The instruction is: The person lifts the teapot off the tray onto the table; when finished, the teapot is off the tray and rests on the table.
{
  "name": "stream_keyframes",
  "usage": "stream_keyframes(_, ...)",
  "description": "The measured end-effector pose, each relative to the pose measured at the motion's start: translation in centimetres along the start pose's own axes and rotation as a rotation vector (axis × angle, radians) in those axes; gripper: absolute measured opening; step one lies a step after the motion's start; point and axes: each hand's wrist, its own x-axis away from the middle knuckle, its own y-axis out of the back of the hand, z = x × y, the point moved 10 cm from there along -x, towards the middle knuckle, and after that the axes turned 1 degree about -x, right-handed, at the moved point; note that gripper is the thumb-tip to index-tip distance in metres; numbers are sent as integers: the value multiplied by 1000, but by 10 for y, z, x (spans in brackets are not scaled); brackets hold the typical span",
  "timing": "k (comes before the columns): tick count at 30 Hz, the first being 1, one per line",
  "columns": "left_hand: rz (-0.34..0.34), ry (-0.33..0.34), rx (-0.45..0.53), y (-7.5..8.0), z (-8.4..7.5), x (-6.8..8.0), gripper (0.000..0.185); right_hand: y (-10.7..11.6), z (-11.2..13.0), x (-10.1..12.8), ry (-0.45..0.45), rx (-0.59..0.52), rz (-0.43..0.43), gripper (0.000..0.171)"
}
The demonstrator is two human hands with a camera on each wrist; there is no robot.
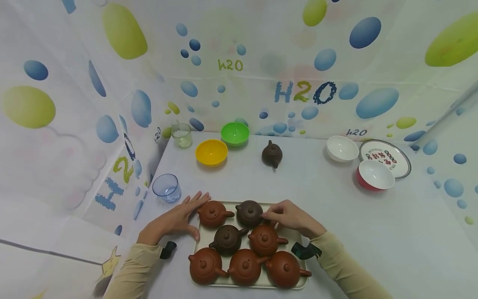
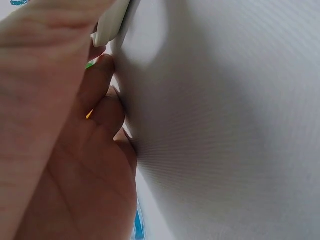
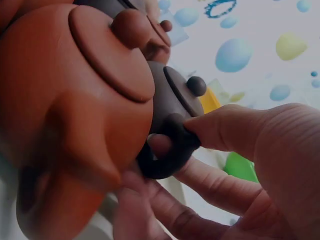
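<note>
At the far right corner of the tray (image 1: 298, 286) stands a dark brown teapot (image 1: 249, 214), and the right hand (image 1: 289, 218) pinches its loop handle (image 3: 167, 160) — the thumb (image 3: 225, 130) presses on top of the loop and a fingertip sits under it, as the right wrist view shows. This pot is one of seven on the tray; just beside it, nearer to the person, is a reddish teapot (image 1: 264, 239), and to its left another reddish one (image 1: 213, 213). The left hand (image 1: 179, 220) lies flat at the left edge of the tray, fingers straight and slightly spread, holding nothing, the fingertips close to that left pot. Farther on the white table (image 1: 317, 195) stand one more dark teapot (image 1: 271, 154), a yellow bowl (image 1: 211, 152), a green bowl (image 1: 235, 133), a blue glass (image 1: 166, 187) and — at the right — two white bowls beside a printed plate (image 1: 390, 155).
</note>
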Motion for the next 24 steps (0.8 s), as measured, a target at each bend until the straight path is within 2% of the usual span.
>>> stream_keyframes(10,-2,2,18,-2,2,0,127,-2,-14,-2,-71,-129,-16,37)
stream_keyframes(18,0,0,22,-3,1,0,127,-7,-22,-6,-65,-175,6,38)
stream_keyframes(24,-6,8,28,-2,1,1,127,-7,-21,-8,-23,-156,5,38)
